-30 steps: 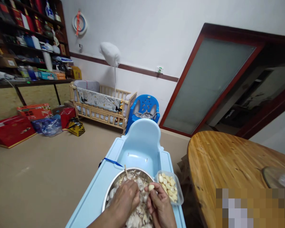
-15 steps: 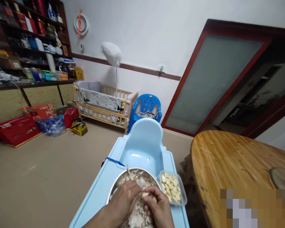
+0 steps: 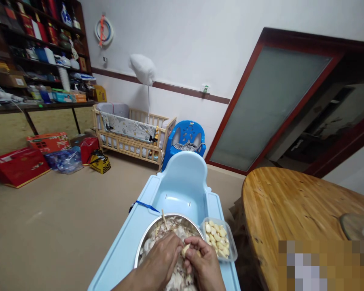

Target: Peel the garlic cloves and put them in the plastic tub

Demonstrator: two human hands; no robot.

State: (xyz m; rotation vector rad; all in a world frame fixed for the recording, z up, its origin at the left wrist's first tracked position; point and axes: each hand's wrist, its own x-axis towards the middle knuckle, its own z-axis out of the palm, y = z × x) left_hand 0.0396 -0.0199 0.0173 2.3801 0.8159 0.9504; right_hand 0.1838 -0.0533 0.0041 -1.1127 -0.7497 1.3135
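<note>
Head view: right hand (image 3: 204, 258) pinches garlic clove (image 3: 186, 249) over metal bowl (image 3: 194, 225); left hand (image 3: 162, 252) curled close by, its hold unclear. Loose pinch could drop clove among papery skins (image 3: 177, 279), hiding it.

Bowl (image 3: 190, 223) on highchair (image 3: 186, 171), tub (image 3: 233, 252) right, crib (image 3: 129, 144) behind

Holding left hand (image 3: 160, 255) knuckles-up with curled fingers, just beside right hand (image 3: 204, 262). Pinching between right thumb and index finger, with the others bent inward.
</note>
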